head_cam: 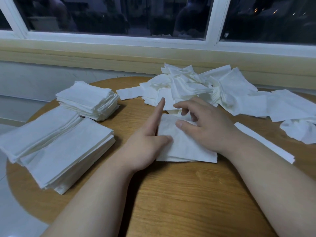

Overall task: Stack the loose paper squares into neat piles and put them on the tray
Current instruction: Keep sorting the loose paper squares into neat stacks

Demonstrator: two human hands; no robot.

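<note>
A small pile of white paper squares (184, 149) lies at the middle of the round wooden table (171, 194). My left hand (147, 142) lies against the pile's left edge, index finger straight along it and thumb pressing on top. My right hand (205, 127) covers the pile's far right part, thumb on the top sheet and fingers curled over the far edge, gripping it. A heap of loose paper squares (188, 86) lies just behind the hands. No tray is in view.
Neat stacks of squares stand on the left: a wide low one (56, 151) at the table's edge and a taller one (89, 101) behind it. More loose sheets (287, 108) spread to the right. A long paper strip (263, 142) lies beside my right forearm. A wall and window sill run behind.
</note>
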